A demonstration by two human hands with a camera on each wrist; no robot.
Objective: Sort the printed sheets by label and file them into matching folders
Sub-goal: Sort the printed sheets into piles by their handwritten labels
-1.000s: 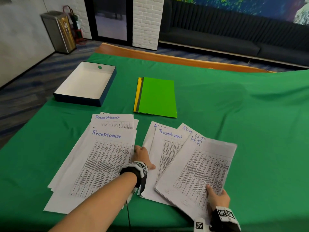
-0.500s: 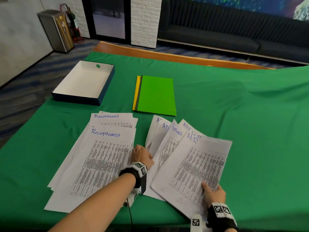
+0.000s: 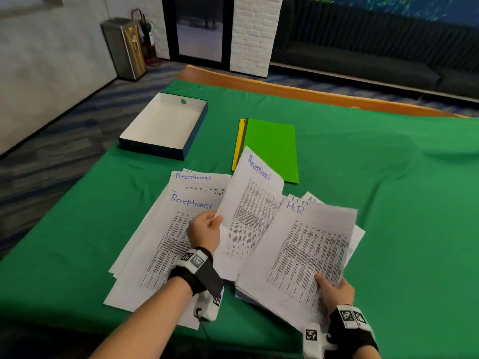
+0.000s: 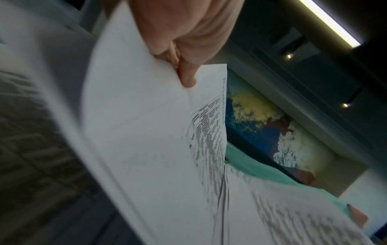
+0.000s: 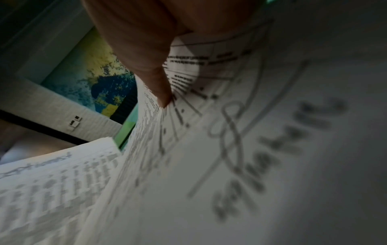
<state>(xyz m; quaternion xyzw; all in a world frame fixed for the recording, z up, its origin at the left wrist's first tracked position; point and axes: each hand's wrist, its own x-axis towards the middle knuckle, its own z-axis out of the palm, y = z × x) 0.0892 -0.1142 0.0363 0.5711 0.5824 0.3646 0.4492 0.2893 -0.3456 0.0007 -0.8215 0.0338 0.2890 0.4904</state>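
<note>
- Green cloth [image 3: 388,203] is spread over the whole table, prob. as a plain backdrop so white sheets stand out; its near edge is cut off by the frame.
- Receptionist pile [image 3: 166,234] is laid flat at front left, sheets loosely fanned so the handwritten labels stay readable; it is judged to be the sorted stack for that label. Its count can't be told, as lower sheets are covered.
- Mixed stack [image 3: 311,255] is kept at front right, topped by a sheet marked "H.R."; sheets beneath are mostly hidden, only label fragments peek out at the far corner and can't be read.
- Box [image 3: 145,143], open and white inside, sits at far left, apart from the papers; purpose not clear.
- Folders [image 3: 272,149] are stacked beyond the papers, green on top, w/ a dark and a yellow edge showing at the left; still closed, so filing is judged not yet begun. Any folder labels aren't visible.
- Lifted sheet [image 3: 248,208], labelled "Receptionist", is held tilted above the table between the two stacks, prob. en route to the left pile.
- Left hand [image 3: 204,231] pinches that sheet's edge, thumb on top & fingers curled under, as left wrist view confirms.
- Right hand [image 3: 334,291] clamps the mixed stack's near corner, thumb on top; fingers below are hidden.
</note>
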